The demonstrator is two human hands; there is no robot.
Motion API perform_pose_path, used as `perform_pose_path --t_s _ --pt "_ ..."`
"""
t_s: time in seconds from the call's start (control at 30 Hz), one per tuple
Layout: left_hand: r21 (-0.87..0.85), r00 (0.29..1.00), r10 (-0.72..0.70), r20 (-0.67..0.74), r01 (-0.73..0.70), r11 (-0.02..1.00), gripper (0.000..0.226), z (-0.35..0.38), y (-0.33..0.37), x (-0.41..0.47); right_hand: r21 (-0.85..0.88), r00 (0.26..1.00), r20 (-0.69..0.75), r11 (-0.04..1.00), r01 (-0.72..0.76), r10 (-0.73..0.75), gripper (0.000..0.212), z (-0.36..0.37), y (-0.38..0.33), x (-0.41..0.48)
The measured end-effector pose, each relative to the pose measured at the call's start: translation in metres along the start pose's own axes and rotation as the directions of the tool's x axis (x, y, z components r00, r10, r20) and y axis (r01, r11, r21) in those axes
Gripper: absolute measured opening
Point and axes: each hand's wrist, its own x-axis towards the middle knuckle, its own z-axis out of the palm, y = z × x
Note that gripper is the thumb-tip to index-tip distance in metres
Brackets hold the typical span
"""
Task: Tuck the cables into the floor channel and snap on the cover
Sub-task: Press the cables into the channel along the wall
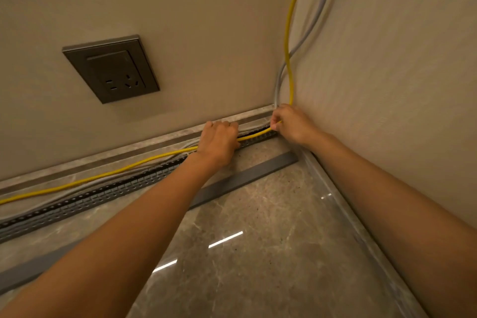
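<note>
A yellow cable [108,174] comes down the wall corner and runs left along the floor beside a grey slotted channel [103,195] at the foot of the wall. Grey cables [305,33] follow the same route. My left hand [218,143] presses down on the yellow cable over the channel. My right hand [290,124] pinches the yellow cable near the corner. Between the hands the cable lies along the channel's top. The long grey cover strip [247,174] lies flat on the floor, parallel to the channel and nearer to me.
A dark grey wall socket [111,68] is set in the back wall above the channel. A stone skirting [144,146] runs along both walls. The polished marble floor [258,253] spreads out in front of me.
</note>
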Motion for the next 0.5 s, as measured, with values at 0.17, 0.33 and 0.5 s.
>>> perform_pose_path --t_s 0.17,0.33,0.5 --pt "-0.069 1.000 -0.006 -0.008 0.005 0.998 0.025 0.004 -0.013 -0.011 0.002 0.992 -0.092 0.996 -0.091 0.090 0.014 0.009 0.001 0.006" --pt "-0.033 1.000 -0.002 -0.001 0.002 0.999 0.024 0.008 -0.011 -0.023 -0.012 0.985 -0.101 0.990 -0.140 0.138 0.016 0.012 -0.002 0.010" --pt "-0.117 1.000 0.023 0.000 -0.023 0.993 0.027 0.007 -0.018 -0.028 -0.006 0.970 -0.159 0.982 -0.188 0.184 0.021 0.013 -0.004 0.012"
